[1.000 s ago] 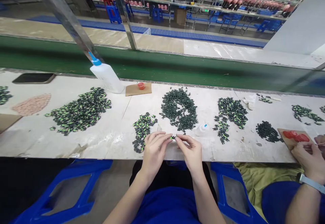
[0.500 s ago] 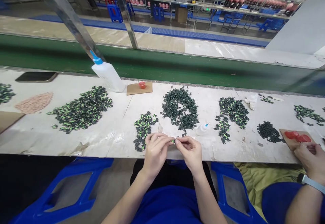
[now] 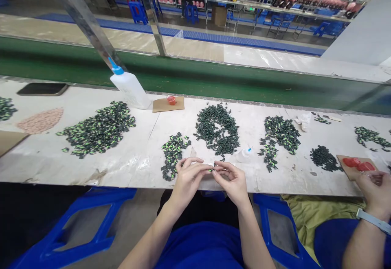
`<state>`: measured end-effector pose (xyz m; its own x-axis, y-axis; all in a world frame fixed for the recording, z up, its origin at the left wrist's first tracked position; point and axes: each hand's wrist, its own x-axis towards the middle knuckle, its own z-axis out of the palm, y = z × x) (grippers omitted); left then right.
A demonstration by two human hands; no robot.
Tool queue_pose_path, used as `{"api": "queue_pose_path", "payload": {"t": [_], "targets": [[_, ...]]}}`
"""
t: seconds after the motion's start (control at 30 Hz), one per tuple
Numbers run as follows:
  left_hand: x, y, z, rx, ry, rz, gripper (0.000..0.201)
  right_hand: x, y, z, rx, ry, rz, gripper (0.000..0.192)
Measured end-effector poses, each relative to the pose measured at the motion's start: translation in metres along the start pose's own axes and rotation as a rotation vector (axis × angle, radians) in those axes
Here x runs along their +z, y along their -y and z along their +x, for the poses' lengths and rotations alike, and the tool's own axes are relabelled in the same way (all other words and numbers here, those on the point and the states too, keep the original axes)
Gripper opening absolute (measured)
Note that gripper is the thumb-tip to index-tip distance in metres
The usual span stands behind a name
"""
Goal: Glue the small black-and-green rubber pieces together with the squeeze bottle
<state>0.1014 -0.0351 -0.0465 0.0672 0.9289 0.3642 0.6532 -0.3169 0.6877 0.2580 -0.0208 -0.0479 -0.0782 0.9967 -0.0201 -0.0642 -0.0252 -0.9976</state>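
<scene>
My left hand [image 3: 190, 176] is closed in a pinch on a small black-and-green piece [image 3: 210, 170] above the table's front edge. Facing it, my right hand [image 3: 232, 180] pinches at a small dark piece [image 3: 214, 165], and the fingertips of both hands nearly meet. The pieces are too small to make out fully. Just left of my hands lies a pile of black-and-green pieces [image 3: 172, 151]. Beyond them is a ring-shaped heap of small dark green rods [image 3: 217, 128]. A small bottle with a blue tip [image 3: 244, 154] lies close to my right hand.
A large white squeeze bottle [image 3: 130, 88] stands near the green barrier, beside cardboard [image 3: 161, 105] bearing a red cup [image 3: 171, 99]. More black-and-green piles [image 3: 100, 130] spread leftward. At right, a co-worker's hand [image 3: 374, 185] is by red cups [image 3: 365, 166]. Blue stools [image 3: 105, 224] flank me.
Both my hands stay together at nearly the same spot, with the fingers slightly shifted around the small pieces. The co-worker's wrist has turned a little.
</scene>
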Motion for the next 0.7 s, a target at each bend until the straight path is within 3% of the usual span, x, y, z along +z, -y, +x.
{"api": "queue_pose_path", "payload": {"t": [0.13,0.3,0.47,0.7], "targets": [[0.0,0.001,0.001,0.077,0.01,0.023,0.024,-0.002,-0.002,0.002,-0.024,0.029,-0.019,0.026],[0.002,-0.003,0.0,0.153,-0.065,0.073,0.026,0.0,-0.01,0.004,-0.14,0.043,-0.056,0.043],[0.005,-0.005,-0.003,0.176,-0.095,0.09,0.026,0.0,-0.014,0.004,-0.187,0.072,-0.089,0.047],[0.015,-0.014,-0.011,0.307,-0.007,0.026,0.027,-0.029,-0.011,-0.009,-0.173,0.163,-0.123,0.052]]}}
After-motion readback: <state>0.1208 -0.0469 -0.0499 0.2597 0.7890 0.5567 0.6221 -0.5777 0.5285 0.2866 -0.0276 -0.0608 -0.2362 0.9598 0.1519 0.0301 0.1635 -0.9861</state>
